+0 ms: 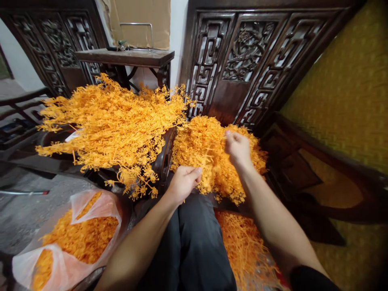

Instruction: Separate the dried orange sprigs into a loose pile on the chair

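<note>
My left hand (184, 182) is closed, thumb against forefinger, over the near side of a heap of orange plastic-looking sprigs (194, 139). A paler, blurred orange sprig (207, 155) rises from its fingertips. My right hand (238, 148) is raised a little farther away and to the right, its fingers curled shut above the same heap; what they hold is hidden. To the left, a larger pile of branched orange sprigs (121, 121) lies spread across a dark wooden seat, with stems and small star-shaped tips showing.
An open plastic bag (65, 266) of small orange pieces stands at lower left. Thin orange stems (242, 246) lie low beside my right leg. Behind are a small wooden table (127, 56), carved wooden panels (224, 97) and cardboard (142, 16). Dark curved furniture (333, 182) borders the right.
</note>
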Tool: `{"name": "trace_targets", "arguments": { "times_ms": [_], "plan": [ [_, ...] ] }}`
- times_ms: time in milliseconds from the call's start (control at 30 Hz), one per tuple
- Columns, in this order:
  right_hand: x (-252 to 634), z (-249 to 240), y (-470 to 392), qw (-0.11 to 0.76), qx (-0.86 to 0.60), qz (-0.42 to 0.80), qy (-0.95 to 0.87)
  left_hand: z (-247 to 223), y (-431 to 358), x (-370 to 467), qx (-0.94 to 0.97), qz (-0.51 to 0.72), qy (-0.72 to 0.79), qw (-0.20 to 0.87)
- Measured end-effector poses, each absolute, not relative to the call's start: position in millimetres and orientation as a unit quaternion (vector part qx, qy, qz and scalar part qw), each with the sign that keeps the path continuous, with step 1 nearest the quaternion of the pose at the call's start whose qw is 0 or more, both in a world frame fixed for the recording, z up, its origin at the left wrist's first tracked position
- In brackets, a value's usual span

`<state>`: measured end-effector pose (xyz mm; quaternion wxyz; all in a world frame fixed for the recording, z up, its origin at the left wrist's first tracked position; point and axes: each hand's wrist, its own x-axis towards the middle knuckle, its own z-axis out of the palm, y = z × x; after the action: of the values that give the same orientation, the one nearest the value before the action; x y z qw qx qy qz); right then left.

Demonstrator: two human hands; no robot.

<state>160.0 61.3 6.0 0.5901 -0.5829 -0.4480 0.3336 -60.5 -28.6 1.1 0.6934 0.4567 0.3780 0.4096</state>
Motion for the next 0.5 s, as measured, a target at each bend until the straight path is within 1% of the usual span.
{"name": "trace_targets", "arguments": {
  "times_ms": [67, 200, 333, 433, 500],
  "plan": [
    [178, 3, 73, 0.608, -0.571, 0.404, -0.375, 2, -29, -66, 0.450, 0.411, 0.380, 0.696],
    [191, -3, 71, 0.564, -0.533, 0.509, -0.373, 4, -25, -72, 0.438, 0.423, 0.374, 0.700],
    [176, -6, 53, 0.592, -0.465, 0.561, -0.344, 3, -19, -71, 0.407, 0.445, 0.353, 0.715],
    [158, -4, 33, 0.567, -0.437, 0.611, -0.338, 4, -18, -69, 0.377, 0.459, 0.332, 0.733],
    [145, -2, 19, 0.547, -0.444, 0.599, -0.380, 5, -19, -68, 0.361, 0.463, 0.322, 0.743]
  ]
}}
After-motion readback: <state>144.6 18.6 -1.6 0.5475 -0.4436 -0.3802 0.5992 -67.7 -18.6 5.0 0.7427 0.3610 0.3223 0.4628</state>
